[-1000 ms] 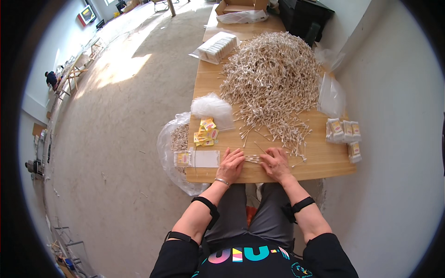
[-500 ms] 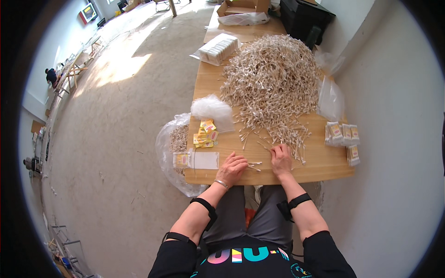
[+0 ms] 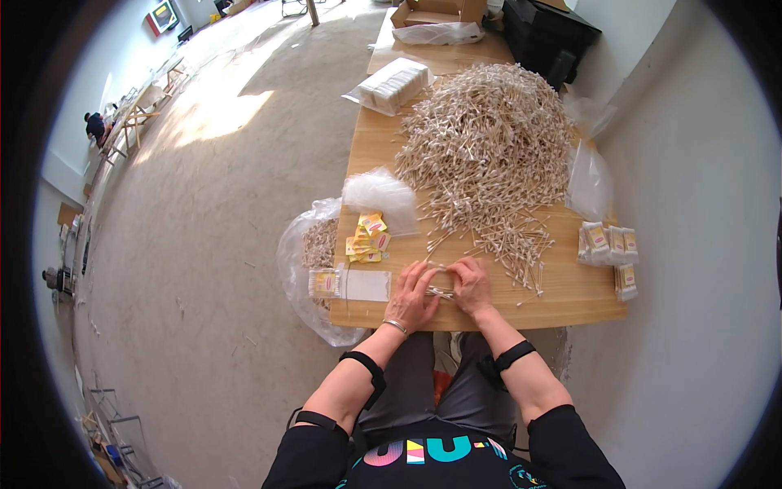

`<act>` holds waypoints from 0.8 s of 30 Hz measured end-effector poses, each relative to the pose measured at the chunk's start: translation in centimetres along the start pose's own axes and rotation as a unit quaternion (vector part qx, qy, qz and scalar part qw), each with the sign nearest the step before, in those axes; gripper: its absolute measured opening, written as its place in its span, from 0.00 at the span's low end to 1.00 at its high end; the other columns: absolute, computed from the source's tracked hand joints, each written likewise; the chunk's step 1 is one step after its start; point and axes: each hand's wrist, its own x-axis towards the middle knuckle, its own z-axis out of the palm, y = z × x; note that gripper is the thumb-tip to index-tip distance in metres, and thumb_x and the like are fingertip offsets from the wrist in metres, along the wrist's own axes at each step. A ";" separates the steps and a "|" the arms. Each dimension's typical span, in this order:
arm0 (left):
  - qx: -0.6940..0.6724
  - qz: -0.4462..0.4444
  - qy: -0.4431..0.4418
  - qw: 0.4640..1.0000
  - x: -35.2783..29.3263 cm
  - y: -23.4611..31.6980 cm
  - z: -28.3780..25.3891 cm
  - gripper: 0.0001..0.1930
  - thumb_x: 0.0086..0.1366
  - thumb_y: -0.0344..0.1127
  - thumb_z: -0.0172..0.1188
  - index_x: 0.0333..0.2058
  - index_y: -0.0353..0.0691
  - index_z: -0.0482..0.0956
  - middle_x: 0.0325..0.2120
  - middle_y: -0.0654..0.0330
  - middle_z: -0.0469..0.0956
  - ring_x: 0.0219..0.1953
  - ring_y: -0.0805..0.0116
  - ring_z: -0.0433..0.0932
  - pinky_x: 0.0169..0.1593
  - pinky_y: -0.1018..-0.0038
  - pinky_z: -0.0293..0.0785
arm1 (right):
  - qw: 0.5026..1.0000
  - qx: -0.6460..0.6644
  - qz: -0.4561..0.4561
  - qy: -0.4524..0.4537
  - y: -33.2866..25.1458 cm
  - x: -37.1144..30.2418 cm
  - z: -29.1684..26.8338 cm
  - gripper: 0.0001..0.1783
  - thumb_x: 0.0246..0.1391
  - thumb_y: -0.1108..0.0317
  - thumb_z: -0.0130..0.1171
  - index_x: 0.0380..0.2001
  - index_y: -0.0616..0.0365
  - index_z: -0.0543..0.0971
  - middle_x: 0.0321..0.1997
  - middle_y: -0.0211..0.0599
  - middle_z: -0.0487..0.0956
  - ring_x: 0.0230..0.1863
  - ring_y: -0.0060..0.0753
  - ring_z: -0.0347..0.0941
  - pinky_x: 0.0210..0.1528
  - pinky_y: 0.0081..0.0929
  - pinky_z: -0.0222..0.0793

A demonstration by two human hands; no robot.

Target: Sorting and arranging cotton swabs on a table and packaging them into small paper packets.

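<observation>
Close to the table's near edge, my left hand (image 3: 414,295) curls around a small bunch of cotton swabs (image 3: 441,292) whose tips stick out toward the right. My right hand (image 3: 472,285) is beside it, fingers bent and closed on cotton swabs, their ends meeting the left hand's fingertips. How many swabs each hand holds is hidden by the fingers. Just beyond the hands, loose swabs (image 3: 517,248) spread from a large heap of cotton swabs (image 3: 489,138). Left of my left hand lies a clear packet of swabs (image 3: 324,283) with a yellow label and a white flap (image 3: 368,285).
Yellow cards (image 3: 369,239) and thin clear bags (image 3: 380,196) lie at the table's left. Filled swab packets (image 3: 607,244) sit at the right edge, near the wall (image 3: 700,244). A bag of swabs (image 3: 301,253) stands below the left edge. Farther back are wrapped packs (image 3: 393,86) and a cardboard box (image 3: 440,11).
My right hand has moved left and slightly nearer, from the loose swabs to beside my left hand. My left hand has stayed close to its place. The whole view has shifted a little.
</observation>
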 end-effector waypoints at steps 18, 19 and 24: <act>0.047 -0.021 -0.019 0.998 0.2 0.3 -0.2 0.37 0.47 0.43 0.66 0.54 0.35 0.64 0.54 0.49 0.64 0.61 0.53 0.59 0.66 0.59 0.50 | 0.992 -0.103 -0.048 -0.061 -0.6 2.1 -0.1 0.09 0.46 0.68 0.57 0.33 0.46 0.81 0.36 0.26 0.74 0.44 0.34 0.67 0.49 0.33 0.62; 0.048 -0.017 -0.022 0.998 0.1 0.2 -0.3 0.35 0.48 0.43 0.66 0.54 0.36 0.65 0.54 0.51 0.65 0.61 0.55 0.60 0.66 0.59 0.50 | 0.993 -0.086 -0.049 -0.070 -1.0 1.6 -0.3 0.09 0.45 0.69 0.59 0.33 0.47 0.82 0.35 0.28 0.75 0.43 0.35 0.68 0.48 0.34 0.62; 0.045 0.016 -0.034 0.998 0.1 -0.2 0.1 0.27 0.51 0.41 0.64 0.50 0.37 0.71 0.52 0.54 0.69 0.59 0.57 0.63 0.66 0.58 0.51 | 0.998 -0.047 -0.038 -0.010 -0.3 -0.1 -0.7 0.07 0.44 0.70 0.60 0.30 0.51 0.81 0.34 0.30 0.74 0.42 0.37 0.68 0.45 0.34 0.63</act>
